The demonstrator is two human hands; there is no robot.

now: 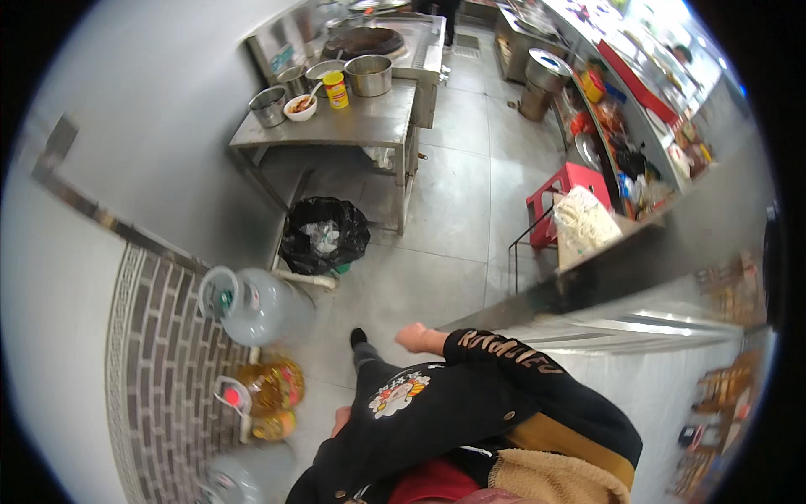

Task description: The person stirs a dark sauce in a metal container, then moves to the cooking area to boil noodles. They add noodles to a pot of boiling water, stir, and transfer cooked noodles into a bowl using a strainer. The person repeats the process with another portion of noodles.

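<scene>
My right hand (417, 338) hangs in front of my body over the grey tiled floor, fingers curled, with nothing seen in it. Only a small part of my left hand (342, 418) shows beside my dark apron (453, 409); its fingers are hidden. To the left of my hands, large yellow oil bottles (267, 387) stand along the brick-patterned wall. Beyond them is a pale grey gas cylinder (261, 309) with a collar around its valve. A black shoe (358, 337) on my stepping foot points ahead.
A bin with a black liner (327, 236) stands by a steel table (352, 129) bearing pots, a white bowl (300, 108) and a yellow can (335, 90). On the right are a door frame (604, 283), bagged noodles (584, 220), a red stool (570, 183) and filled shelves. Another person's legs (447, 19) show far ahead.
</scene>
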